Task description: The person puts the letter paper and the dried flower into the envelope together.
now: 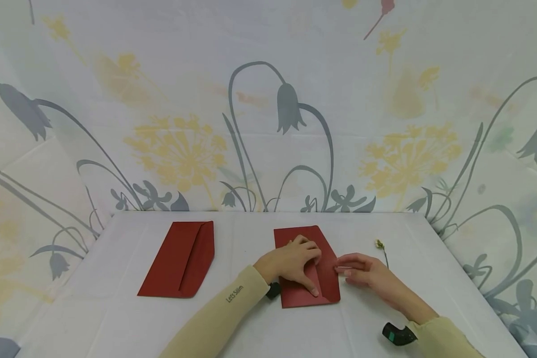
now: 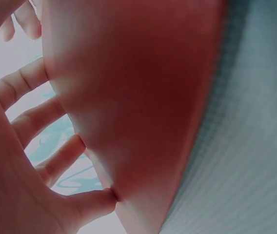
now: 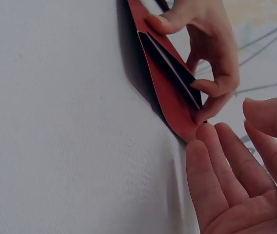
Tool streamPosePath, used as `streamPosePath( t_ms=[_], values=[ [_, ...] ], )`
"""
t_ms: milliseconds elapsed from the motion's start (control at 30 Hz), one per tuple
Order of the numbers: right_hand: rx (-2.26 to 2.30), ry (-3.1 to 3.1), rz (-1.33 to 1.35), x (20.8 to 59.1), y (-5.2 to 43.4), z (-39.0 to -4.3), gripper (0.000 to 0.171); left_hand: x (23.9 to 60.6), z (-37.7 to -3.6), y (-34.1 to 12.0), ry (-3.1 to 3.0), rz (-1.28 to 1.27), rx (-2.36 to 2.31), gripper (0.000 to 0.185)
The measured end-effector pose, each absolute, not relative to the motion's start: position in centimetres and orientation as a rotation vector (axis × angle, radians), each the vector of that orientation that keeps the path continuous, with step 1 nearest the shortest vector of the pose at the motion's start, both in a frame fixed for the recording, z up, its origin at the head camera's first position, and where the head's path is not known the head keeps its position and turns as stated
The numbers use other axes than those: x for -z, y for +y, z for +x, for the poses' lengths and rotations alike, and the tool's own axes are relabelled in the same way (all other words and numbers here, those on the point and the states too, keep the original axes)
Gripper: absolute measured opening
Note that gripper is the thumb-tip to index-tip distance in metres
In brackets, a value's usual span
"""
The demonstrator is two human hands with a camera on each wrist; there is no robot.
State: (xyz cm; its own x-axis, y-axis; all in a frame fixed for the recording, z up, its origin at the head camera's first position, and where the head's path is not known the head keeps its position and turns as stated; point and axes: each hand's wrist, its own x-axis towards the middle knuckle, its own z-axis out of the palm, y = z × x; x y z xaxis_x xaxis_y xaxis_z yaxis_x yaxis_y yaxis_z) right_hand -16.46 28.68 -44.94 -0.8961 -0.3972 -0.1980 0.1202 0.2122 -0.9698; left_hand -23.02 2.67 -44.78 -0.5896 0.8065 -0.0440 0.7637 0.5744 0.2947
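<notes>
A red envelope (image 1: 295, 300) lies in front of me with its flap (image 1: 330, 278) unfolded to the right. Over its body, my left hand (image 1: 293, 261) spreads its fingers and presses with the fingertips. The left wrist view shows thumb and fingers touching the red paper (image 2: 138, 97) at separate spots. Seen from the right wrist, the envelope's pocket (image 3: 172, 68) gapes a little beneath the left fingers. My right hand (image 1: 371, 274) has its fingers extended, their tips at the flap's right edge. Whether they touch it is hard to tell.
Another red envelope (image 1: 172, 261) lies to the left, its flap unfolded to the right too. A small dried flower (image 1: 379, 244) on a thin stem lies beyond the right hand. The white table (image 1: 94, 298) meets a flower-patterned cloth (image 1: 268, 164) at the back.
</notes>
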Motion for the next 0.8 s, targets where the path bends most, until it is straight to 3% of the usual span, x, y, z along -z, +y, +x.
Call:
streamPosePath(
  t_ms=[533, 800],
  values=[
    [1.773, 2.337, -0.205, 43.9, 33.8, -16.1, 0.046, 44.6, -22.8, 2.6, 2.624, 1.313, -0.367, 0.063],
    [1.633, 2.699, 0.141, 44.0, 35.3, -15.8, 0.037, 44.4, -22.7, 2.6, 2.627, 1.303, -0.364, 0.063]
  ],
)
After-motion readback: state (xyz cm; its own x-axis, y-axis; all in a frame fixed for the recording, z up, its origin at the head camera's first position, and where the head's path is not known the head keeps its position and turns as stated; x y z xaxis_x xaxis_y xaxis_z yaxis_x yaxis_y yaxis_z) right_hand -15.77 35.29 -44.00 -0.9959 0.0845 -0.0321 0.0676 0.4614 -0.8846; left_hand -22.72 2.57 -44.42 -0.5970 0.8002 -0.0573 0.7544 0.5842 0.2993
